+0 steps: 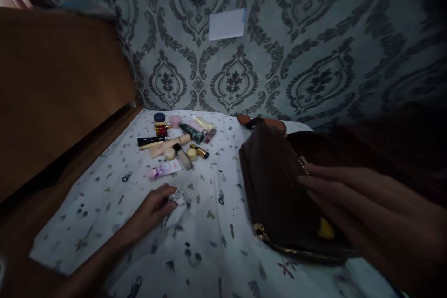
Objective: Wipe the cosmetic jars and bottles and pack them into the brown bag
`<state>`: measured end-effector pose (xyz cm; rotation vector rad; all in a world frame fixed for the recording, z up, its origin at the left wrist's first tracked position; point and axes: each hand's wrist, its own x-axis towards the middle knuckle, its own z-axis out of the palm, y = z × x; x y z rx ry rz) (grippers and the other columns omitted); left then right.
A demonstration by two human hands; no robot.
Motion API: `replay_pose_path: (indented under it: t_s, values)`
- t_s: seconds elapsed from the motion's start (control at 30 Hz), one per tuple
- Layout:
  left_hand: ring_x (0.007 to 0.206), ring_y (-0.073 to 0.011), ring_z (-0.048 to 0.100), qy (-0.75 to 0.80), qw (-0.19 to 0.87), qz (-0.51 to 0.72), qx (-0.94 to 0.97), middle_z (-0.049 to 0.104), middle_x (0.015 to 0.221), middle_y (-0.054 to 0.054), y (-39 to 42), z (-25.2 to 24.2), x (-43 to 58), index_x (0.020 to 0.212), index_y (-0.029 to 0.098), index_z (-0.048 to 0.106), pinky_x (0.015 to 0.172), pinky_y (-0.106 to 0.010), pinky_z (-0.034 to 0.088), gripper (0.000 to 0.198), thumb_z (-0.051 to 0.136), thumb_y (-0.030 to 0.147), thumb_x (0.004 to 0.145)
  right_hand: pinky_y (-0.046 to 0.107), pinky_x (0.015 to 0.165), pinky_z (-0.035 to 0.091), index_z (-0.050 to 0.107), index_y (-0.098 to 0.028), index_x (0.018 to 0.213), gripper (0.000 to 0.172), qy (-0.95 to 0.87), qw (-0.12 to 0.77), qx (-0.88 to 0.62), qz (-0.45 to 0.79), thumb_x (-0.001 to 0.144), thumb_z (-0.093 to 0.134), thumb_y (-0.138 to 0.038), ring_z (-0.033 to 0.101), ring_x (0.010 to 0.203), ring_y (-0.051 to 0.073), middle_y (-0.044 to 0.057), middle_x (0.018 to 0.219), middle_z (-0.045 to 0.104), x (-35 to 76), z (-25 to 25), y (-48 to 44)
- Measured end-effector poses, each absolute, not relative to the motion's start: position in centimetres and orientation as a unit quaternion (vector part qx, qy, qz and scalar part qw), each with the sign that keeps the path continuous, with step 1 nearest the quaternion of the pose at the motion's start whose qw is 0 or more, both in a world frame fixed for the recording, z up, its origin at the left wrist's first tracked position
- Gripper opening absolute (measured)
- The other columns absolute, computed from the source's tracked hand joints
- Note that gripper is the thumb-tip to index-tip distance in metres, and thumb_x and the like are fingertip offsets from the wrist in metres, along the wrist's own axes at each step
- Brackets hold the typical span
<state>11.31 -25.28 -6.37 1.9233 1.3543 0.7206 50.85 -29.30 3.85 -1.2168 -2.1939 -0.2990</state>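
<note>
My left hand (155,209) is closed on a crumpled white wipe or tissue (179,197) at the front of the patterned white sheet. Whether it also pinches the sheet, I cannot tell. On the right, a dark brown bag (272,186) with gold-coloured trim lies on the sheet. My right hand (377,214), somewhat blurred, has its fingers together at the bag's zipped edge, near a small gold zip piece (303,160); its thumb is hidden. Something yellow (326,229) shows against the bag, just below these fingers.
Cosmetics lie grouped beyond my left hand: a white-and-purple tube (165,169), a beige tube (171,145), a foundation bottle (183,157), a dark green bottle (191,132) and several jars. A brown strap (268,124) lies behind the bag. Wooden furniture (63,93) borders the left; a wallpapered wall (233,79) stands behind.
</note>
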Motion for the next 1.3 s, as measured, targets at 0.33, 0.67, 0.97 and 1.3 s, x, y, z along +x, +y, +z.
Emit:
replay_pose_path:
  t_s: [0.33, 0.67, 0.97, 1.3]
  values:
    - [0.086, -0.0225, 0.06, 0.57, 0.058, 0.306, 0.76, 0.064, 0.103, -0.01, -18.1, -4.1, 5.8, 0.116, 0.017, 0.063, 0.081, -0.036, 0.051, 0.04, 0.043, 0.04, 0.09, 0.033, 0.078, 0.06, 0.066, -0.019, 0.099, 0.027, -0.905, 0.243, -0.347, 0.025, 0.094, 0.041, -0.011, 0.069, 0.089, 0.019, 0.01, 0.101, 0.072, 40.9, -0.6, -31.2]
    - [0.102, -0.0244, 0.058, 0.441, 0.068, 0.241, 0.862, 0.061, 0.112, -0.01, -13.7, -2.5, 8.4, 0.119, 0.019, 0.06, 0.088, -0.037, 0.049, 0.035, 0.039, 0.034, 0.095, 0.029, 0.078, 0.056, 0.068, -0.018, 0.091, 0.022, -0.85, 0.263, -0.405, 0.213, 0.094, 0.046, -0.015, 0.066, 0.086, 0.017, 0.007, 0.092, 0.069, 38.4, -4.8, -30.0]
    - [0.127, -0.0278, 0.048, 0.27, 0.06, 0.066, 0.959, 0.055, 0.132, -0.013, -12.0, -2.7, 13.2, 0.123, 0.022, 0.057, 0.099, -0.038, 0.045, 0.049, 0.045, 0.001, 0.08, 0.03, 0.075, 0.051, 0.069, -0.018, 0.088, 0.021, -0.819, 0.265, -0.428, 0.276, 0.09, 0.049, -0.011, 0.065, 0.084, 0.018, 0.007, 0.088, 0.07, 37.1, -5.8, -29.7]
    - [0.108, -0.0274, 0.055, 0.317, 0.082, 0.106, 0.939, 0.061, 0.111, -0.009, -15.7, -0.9, 14.7, 0.106, 0.024, 0.064, 0.09, -0.035, 0.047, 0.037, 0.04, 0.008, 0.084, 0.036, 0.08, 0.053, 0.063, -0.017, 0.111, 0.031, -0.57, 0.443, -0.499, 0.479, 0.088, 0.061, -0.037, 0.065, 0.091, 0.021, 0.009, 0.101, 0.068, 36.1, -7.2, -28.7]
